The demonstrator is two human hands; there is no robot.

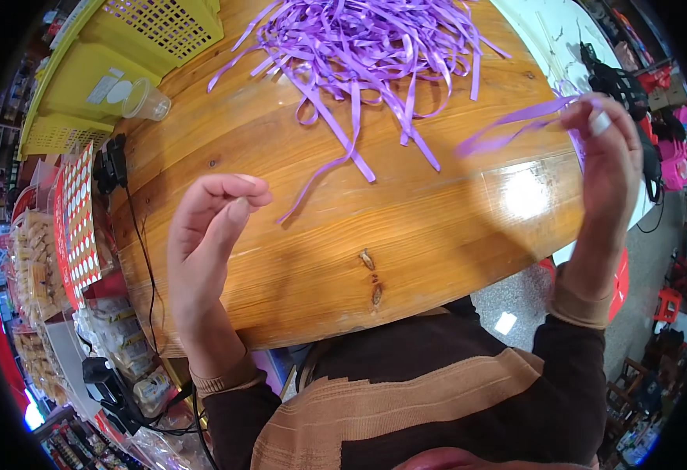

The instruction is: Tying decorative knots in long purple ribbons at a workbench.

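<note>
My right hand (pixel 608 153), raised over the right side of the wooden table (pixel 296 266), pinches a purple ribbon (pixel 508 129). That ribbon trails to the left in a blurred loop. Over the table's left side is my left hand (pixel 206 231), its fingers curled and its thumb against them, with nothing visible between them. A large tangled heap of purple ribbons (pixel 375 47) lies at the far middle of the table, several loose ends reaching toward me. The closest end lies a little to the right of my left hand, apart from it.
Yellow plastic baskets (pixel 65 82) and a clear plastic cup (pixel 147 102) stand at the far left. A black cable (pixel 141 243) runs down the left edge past packaged goods (pixel 116 333). At the right is a white surface (pixel 551 39) bearing a black item (pixel 621 78).
</note>
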